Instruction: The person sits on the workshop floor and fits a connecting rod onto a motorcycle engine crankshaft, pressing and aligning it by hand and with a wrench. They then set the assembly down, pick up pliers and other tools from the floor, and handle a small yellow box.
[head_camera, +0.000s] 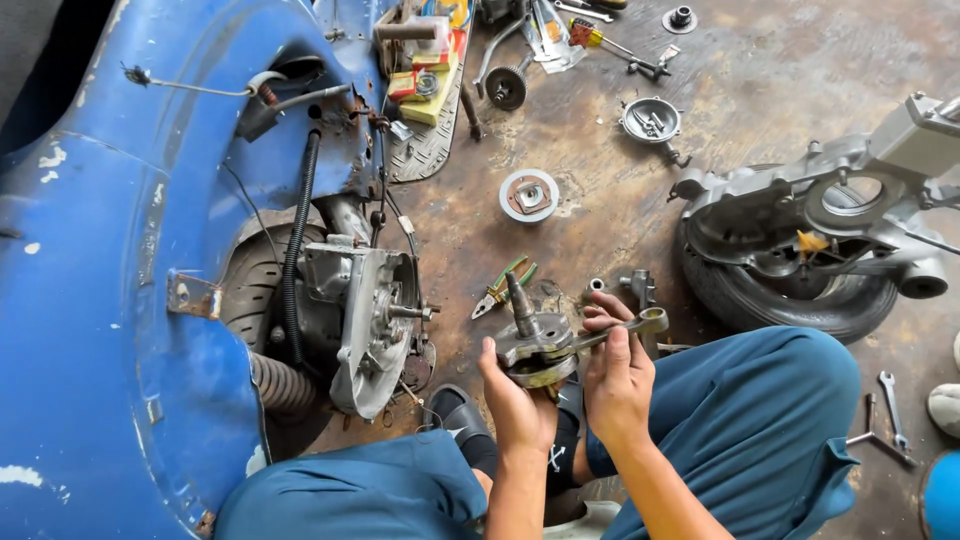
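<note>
My left hand (515, 400) cups a greasy metal crankshaft (535, 345) from below; its tapered shaft points up. My right hand (615, 365) grips the connecting rod (640, 323) that sticks out to the right of the crank, fingers wrapped over it. Both hands hover over the floor between my knees in blue trousers (760, 420). Just left of them is the open engine case (375, 325) of a blue scooter (110, 250) lying on its side.
Green-handled pliers (503, 288) lie just beyond the hands. A round metal plate (529, 195), a small cover (651, 120), screwdrivers and boxes lie farther off. An engine casing on a tyre (800, 240) stands right. Wrenches (890, 410) lie at far right.
</note>
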